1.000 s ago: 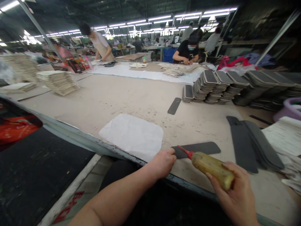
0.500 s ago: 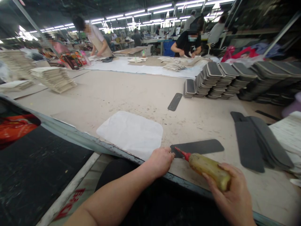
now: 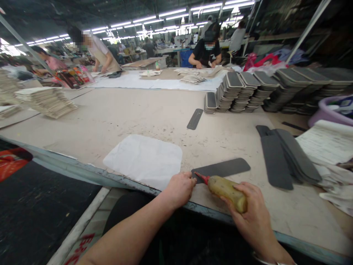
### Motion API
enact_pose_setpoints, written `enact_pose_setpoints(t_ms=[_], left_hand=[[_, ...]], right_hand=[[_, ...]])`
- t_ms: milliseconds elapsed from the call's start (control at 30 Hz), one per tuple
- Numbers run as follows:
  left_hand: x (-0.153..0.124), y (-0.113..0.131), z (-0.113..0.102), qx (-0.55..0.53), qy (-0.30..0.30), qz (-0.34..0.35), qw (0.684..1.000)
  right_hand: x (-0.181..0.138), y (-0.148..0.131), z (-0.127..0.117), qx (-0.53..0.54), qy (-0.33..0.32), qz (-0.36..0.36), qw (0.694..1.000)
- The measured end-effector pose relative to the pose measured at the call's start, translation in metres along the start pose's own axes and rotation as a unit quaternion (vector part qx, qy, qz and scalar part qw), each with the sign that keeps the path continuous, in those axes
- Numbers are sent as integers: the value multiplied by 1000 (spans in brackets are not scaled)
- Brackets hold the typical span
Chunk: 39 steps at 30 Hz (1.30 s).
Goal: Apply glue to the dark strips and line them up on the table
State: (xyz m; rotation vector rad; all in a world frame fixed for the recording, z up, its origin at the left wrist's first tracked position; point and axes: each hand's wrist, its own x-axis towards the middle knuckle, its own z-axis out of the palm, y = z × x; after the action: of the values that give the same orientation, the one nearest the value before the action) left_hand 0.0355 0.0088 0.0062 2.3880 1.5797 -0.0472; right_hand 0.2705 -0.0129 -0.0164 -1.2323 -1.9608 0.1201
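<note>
My right hand (image 3: 252,209) is wrapped round a yellowish squeeze bottle (image 3: 227,189) with a red nozzle, tilted to the left. The nozzle's tip is over the left end of a dark grey rounded strip (image 3: 224,168) lying on the table; I cannot tell whether it touches. My left hand (image 3: 180,189) is closed at that same end of the strip, fingertips pressed on it by the table's edge. Just left of it lies a white sheet with rounded corners (image 3: 146,158). Farther back is a smaller dark strip with a slot-like outline (image 3: 195,119).
More dark grey pieces (image 3: 275,162) lie at the right, beside papers (image 3: 328,141) and a purple basin (image 3: 325,112). Stacks of dark trimmed pieces (image 3: 234,81) stand behind them. A pale stack (image 3: 45,99) is at the left. Co-workers (image 3: 206,49) work across the table (image 3: 132,106).
The view has turned a little right, so things appear farther left. The bottle's nozzle has moved slightly nearer my left fingertips along the strip. Both hands keep their hold.
</note>
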Motion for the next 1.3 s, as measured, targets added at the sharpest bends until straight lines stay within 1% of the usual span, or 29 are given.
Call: enact_pose_setpoints(t_ms=[300,400,567,900,1167,1300], left_hand=[[3,-3,6,-39,15,24,999],[4,-3,6,-48,9,21,999],[5,-3,7,-62,20,17,998],[9,0,-3,-64,-9,-10,998],[13,-7,-1,-59,-10,13,998],[13,-7,-5,-58,-11,25,998]], right_hand=[[-1,11,-15,-41,33,44,998],[1,16,-19,-61,50,49,996],[2,28,-25,-89,71,69,991],[6,57,-37,-156,138,109,972],[6,69,-40,-195,153,143,958],[7,66,-42,-195,161,135,958]])
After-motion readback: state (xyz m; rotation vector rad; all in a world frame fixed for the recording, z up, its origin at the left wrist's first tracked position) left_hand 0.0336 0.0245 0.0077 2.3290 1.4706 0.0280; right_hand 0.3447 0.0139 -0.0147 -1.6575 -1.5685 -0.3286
